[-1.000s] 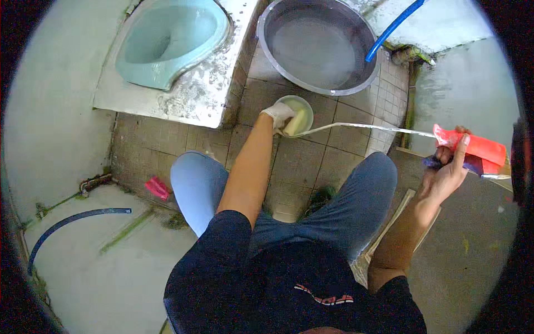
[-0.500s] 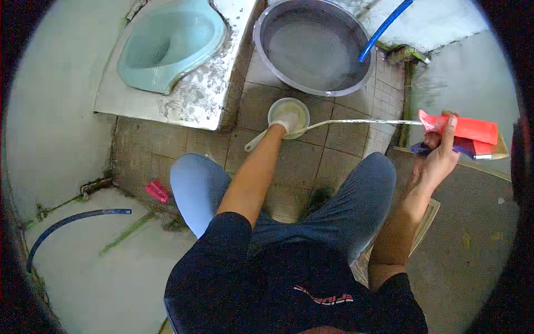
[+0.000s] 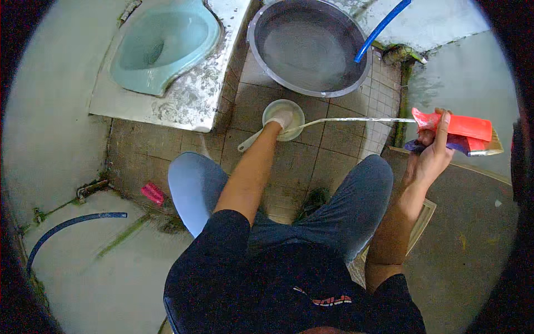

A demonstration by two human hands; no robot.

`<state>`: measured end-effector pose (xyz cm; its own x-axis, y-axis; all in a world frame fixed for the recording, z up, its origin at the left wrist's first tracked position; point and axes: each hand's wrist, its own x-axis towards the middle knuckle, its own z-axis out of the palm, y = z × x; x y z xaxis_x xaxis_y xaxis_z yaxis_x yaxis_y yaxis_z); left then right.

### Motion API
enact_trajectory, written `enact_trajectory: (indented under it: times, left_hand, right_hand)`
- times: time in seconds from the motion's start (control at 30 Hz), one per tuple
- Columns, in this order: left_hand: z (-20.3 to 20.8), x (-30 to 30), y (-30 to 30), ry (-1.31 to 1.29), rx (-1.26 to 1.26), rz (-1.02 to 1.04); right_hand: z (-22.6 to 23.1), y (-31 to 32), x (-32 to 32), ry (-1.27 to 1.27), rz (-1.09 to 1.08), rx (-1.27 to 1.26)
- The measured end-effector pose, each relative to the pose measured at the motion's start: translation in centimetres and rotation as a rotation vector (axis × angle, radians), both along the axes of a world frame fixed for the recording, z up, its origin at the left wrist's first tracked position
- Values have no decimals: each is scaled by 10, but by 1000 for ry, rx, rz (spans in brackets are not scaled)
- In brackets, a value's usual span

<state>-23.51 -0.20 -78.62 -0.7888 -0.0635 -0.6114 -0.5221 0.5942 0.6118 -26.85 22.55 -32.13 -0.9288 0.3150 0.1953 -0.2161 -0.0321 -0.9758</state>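
Note:
A pale plastic dipper (image 3: 299,117) with a handle toward the lower left stands on the tiles ahead of me. Into it reaches my left hand (image 3: 280,119), whose fingers look whitish and are too blurred to make out. Out to the right, my right hand (image 3: 437,149) grips a red and purple packet (image 3: 470,128), its flared end facing left and a tan part at the far end. From that end a thin whitish line (image 3: 361,119), which looks like a poured stream, runs across to the dipper and bends on the way.
A large grey basin (image 3: 289,83) of water stands beyond the dipper, with a blue hose (image 3: 381,30) hanging over its right rim. A light-green squat toilet (image 3: 125,72) is set in a raised step at far left. Nearer lie a pink object (image 3: 152,193) and a dark hose (image 3: 75,220).
The whole view has shifted slightly to the left. Both hands hold nearly the same positions, and the whitish line still joins the packet and the dipper.

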Motion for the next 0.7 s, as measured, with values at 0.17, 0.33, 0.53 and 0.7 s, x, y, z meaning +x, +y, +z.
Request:
enact_trajectory:
  times: [0.17, 0.33, 0.53, 0.7]
  left_hand:
    - [20, 9, -9, -51, -37, -106]
    - [47, 13, -9, 94, -320, -448]
    - [27, 21, 9, -32, -381, -126]
    - [27, 12, 11, -8, -147, -47]
  right_hand:
    - [-7, -1, 1, 12, -45, -2]
    - [-16, 2, 0, -49, -5, -41]
    - [-16, 5, -9, -35, -71, 40]
    - [-10, 11, -13, -38, -82, 6]
